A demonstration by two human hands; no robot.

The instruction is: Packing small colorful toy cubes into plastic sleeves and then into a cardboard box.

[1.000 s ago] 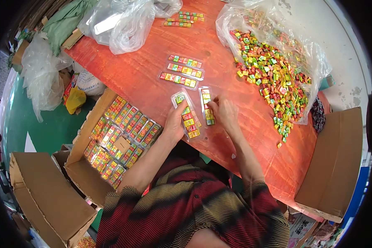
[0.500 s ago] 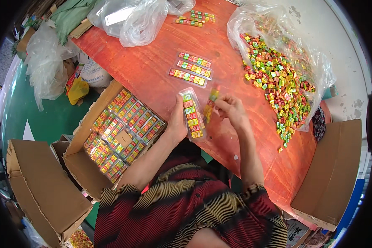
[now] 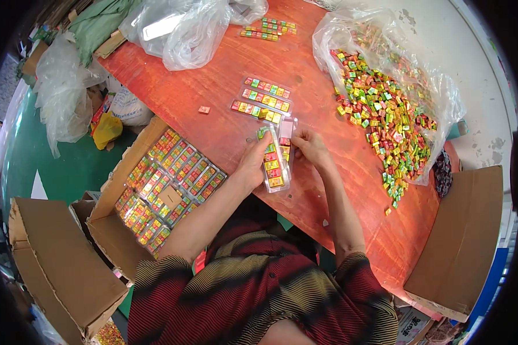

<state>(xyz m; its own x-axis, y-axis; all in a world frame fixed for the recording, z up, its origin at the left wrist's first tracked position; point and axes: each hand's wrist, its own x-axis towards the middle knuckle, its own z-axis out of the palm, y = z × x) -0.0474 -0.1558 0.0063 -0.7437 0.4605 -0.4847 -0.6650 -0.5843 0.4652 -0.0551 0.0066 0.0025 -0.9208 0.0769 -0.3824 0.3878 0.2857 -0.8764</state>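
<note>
A clear plastic tray [image 3: 275, 183] with rows of small wrapped candies tilts over the table's near edge. My left hand [image 3: 253, 163] is closed round its left side, thumb lying over the upper end. My right hand [image 3: 311, 148] is at the tray's right side, fingers pinched on a row of candies [image 3: 285, 150] in the compartment there; the fingertips partly hide it. A pale stretch shows at that compartment's upper end. Just beyond, another clear tray [image 3: 266, 100] holds three rows of candies. A single reddish candy [image 3: 204, 110] lies on the table to the left.
A loose heap of candies [image 3: 380, 115] spills from a clear plastic bag [image 3: 443, 92] at right. Filled trays are packed in a cardboard box [image 3: 124, 155] at left. More candy rows [image 3: 269, 27] and a plastic bag [image 3: 193, 40] lie far back. A cardboard box [image 3: 460, 241] stands right.
My right hand has brought the row of candies left to the tray. The tray has shifted slightly right. A single reddish candy now lies on the table at left.
</note>
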